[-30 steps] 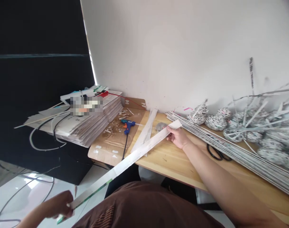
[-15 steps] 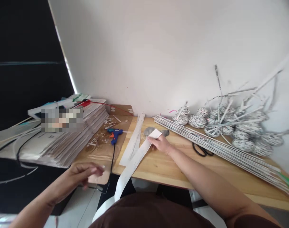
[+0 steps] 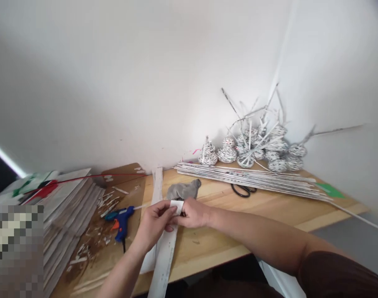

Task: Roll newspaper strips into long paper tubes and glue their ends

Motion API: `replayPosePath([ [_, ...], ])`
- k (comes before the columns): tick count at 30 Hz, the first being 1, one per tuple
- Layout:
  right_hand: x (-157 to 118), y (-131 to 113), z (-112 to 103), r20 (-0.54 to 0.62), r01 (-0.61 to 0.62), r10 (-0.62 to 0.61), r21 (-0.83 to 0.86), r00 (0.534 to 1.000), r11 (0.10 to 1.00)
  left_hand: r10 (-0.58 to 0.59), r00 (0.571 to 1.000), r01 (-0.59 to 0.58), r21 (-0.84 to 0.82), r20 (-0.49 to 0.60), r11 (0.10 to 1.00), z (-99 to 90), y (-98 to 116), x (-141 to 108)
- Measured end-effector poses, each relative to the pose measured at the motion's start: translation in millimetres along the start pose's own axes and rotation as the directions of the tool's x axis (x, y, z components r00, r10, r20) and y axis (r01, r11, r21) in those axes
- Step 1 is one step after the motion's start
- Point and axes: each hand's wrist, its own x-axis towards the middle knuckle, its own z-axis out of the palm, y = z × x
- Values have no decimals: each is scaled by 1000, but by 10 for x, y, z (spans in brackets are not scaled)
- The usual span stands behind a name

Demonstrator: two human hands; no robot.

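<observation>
A long white paper strip point(image 3: 166, 260) runs from the near table edge up to both hands. My left hand point(image 3: 157, 221) pinches its far end from the left side. My right hand point(image 3: 193, 213) grips the same end from the right, its fingers curled near the left fingertips. Beneath and left of this strip lie other pale strips point(image 3: 157, 182) on the wooden table point(image 3: 213, 242). Just beyond the hands sits a grey lump-like object point(image 3: 183, 190), its material unclear.
Left of the hands, a blue glue gun point(image 3: 123, 223) lies on brown board point(image 3: 136, 194) among paper scraps. A tall paper stack point(image 3: 73, 219) stands farther left. Rolled paper sticks point(image 3: 247, 180), black-handled scissors point(image 3: 243, 191) and woven paper shapes point(image 3: 227, 153) occupy the back right.
My left hand has come in from the left and closed on the strip's end beside my right hand. The view has turned to the right.
</observation>
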Motion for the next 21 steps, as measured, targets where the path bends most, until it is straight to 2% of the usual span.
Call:
replayPosePath([
  [4,66,52,-74,6,158,-163,-280,987,947,-13,999,6,-181,-36,983,-156,-12,80],
  [6,77,64,-101,-63,128,-173,-444,983,887,-14,998,-8,-312,-68,950,-247,42,147],
  [9,66,50,-121,-145,-65,-35,-628,989,775,5,998,-37,-473,-69,880,-287,144,280],
  [12,57,13,-143,-128,-190,141,-706,982,683,34,999,-20,-531,16,847,-218,180,393],
  [16,73,-11,-175,-174,-309,268,-717,947,625,37,992,38,-563,120,826,-142,36,482],
  [21,118,31,-152,-212,-390,348,-705,913,592,31,990,52,-554,139,831,-172,-183,548],
])
